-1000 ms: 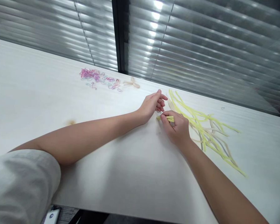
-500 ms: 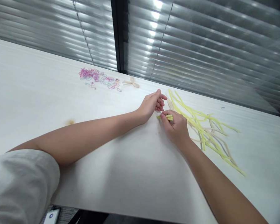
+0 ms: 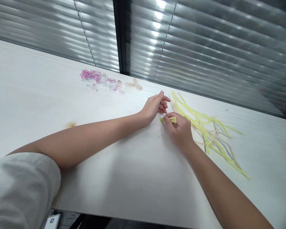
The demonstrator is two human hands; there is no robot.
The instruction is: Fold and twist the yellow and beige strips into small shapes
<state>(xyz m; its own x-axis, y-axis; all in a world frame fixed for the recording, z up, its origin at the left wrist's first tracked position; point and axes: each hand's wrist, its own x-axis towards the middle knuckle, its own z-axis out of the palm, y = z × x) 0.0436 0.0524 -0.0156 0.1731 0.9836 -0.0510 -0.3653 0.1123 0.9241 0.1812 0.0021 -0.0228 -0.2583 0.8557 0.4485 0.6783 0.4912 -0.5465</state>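
My right hand (image 3: 180, 128) is closed on a short, folded yellow pipe cleaner (image 3: 173, 120), pinched between thumb and fingers low over the table. The bundle's ends stick out on both sides of the thumb. Just beyond and to the left, my left hand (image 3: 154, 106) is turned on its side with the fingers loosely bent and apart. Nothing shows in it. To the right of both hands lies a loose spread of long yellow pipe cleaners (image 3: 200, 125), with beige ones (image 3: 228, 148) among them. They look fuzzy and bendy.
Small pink, purple and pale rubber bands (image 3: 92, 76) lie heaped at the back left. A beige bow-shaped piece (image 3: 134, 84) rests beside them. The white table (image 3: 138, 184) meets a window with blinds (image 3: 193, 47) behind. A phone-like device (image 3: 52, 221) shows below the front edge.
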